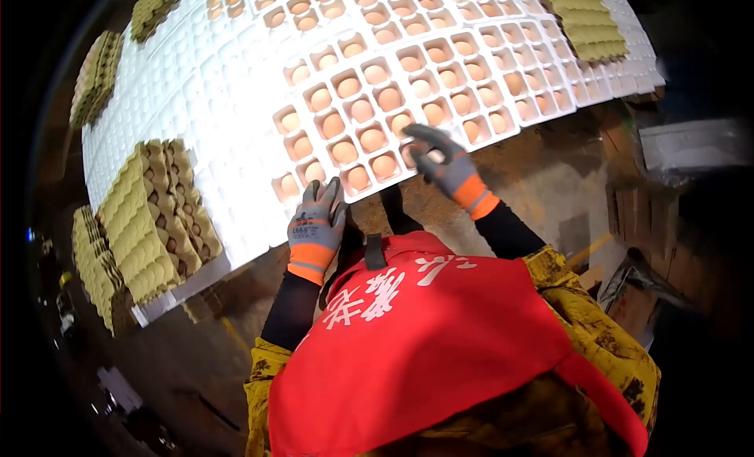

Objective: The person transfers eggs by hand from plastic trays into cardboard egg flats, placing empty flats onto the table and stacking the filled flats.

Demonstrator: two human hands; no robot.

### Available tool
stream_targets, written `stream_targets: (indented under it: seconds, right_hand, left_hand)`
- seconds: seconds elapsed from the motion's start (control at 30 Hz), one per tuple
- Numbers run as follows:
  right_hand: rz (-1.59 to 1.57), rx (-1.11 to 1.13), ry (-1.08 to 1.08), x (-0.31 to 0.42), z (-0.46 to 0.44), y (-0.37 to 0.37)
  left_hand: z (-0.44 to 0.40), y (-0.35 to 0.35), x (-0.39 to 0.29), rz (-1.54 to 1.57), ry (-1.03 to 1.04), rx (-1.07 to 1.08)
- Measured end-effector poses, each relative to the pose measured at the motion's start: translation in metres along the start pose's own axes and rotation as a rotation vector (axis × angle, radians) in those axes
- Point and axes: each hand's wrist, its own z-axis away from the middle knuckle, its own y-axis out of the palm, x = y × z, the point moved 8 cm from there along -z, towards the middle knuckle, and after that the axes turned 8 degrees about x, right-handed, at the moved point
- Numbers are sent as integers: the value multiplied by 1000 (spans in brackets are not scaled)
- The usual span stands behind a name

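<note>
White foam trays point(353, 196) with square pockets hold brown eggs point(384, 166), one per filled pocket. My left hand point(314, 227), in a grey and orange glove, lies at the near edge of a tray with its fingers stretched forward, beside the front-row eggs. My right hand point(449, 170), gloved the same way, hovers over the right end of that tray's near rows. Its fingers and thumb are spread apart close to an egg point(408, 154), which they partly cover. I cannot tell whether the fingertips touch that egg.
Stacked yellowish egg cartons point(137, 221) stand at the table's near left, with eggs between layers. More cartons point(581, 21) lie at the far right and cartons point(96, 78) at the far left. A glaring lamp washes out the left trays. A red apron point(424, 339) covers my front.
</note>
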Motion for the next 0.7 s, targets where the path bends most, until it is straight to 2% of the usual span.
stream_targets:
  seconds: [0.1, 0.13, 0.17, 0.2, 0.23, 0.27, 0.3, 0.33, 0.4, 0.5, 0.57, 0.6, 0.63, 0.7]
  right_hand:
    - [234, -236, -323, 17, -4, -35]
    - [482, -228, -433, 23, -7, -35]
    - [734, -220, -544, 27, -6, -30]
    - [907, -143, -573, 19, -5, -20]
    - [1119, -47, -515, 3, -10, -12]
    - [1109, -25, -509, 4, -12, -12]
    - [1099, 0, -503, 4, -13, -11]
    - [979, -105, -527, 8, -12, -17]
    - [871, -153, -504, 4, -16, -25]
    - [881, -150, -476, 6, -19, -24]
    - [868, -165, -455, 12, -17, -20]
    - [822, -186, -443, 17, -20, -18]
    - [714, -190, -370, 20, -26, -14]
    - [498, -159, -408, 40, -40, 11]
  left_hand:
    - [18, -15, 21, 536, -353, -33]
    - [32, -6, 40, 584, -308, -283]
    - [42, -3, 48, 686, -320, -371]
    - [46, -1, 51, 608, -288, -409]
    - [47, 4, 54, 531, -254, -448]
    - [41, 4, 48, 390, -138, -439]
    - [40, 9, 46, 334, -112, -423]
    - [33, 5, 40, 336, -42, -432]
    - [19, -2, 36, 353, 64, -449]
    - [8, -9, 50, 290, -14, -496]
    - [15, -22, 40, 110, 41, -491]
    - [21, -23, 41, 157, 43, -444]
    - [22, -25, 51, 365, 33, -310]
    - [47, -85, 53, 379, 65, -452]
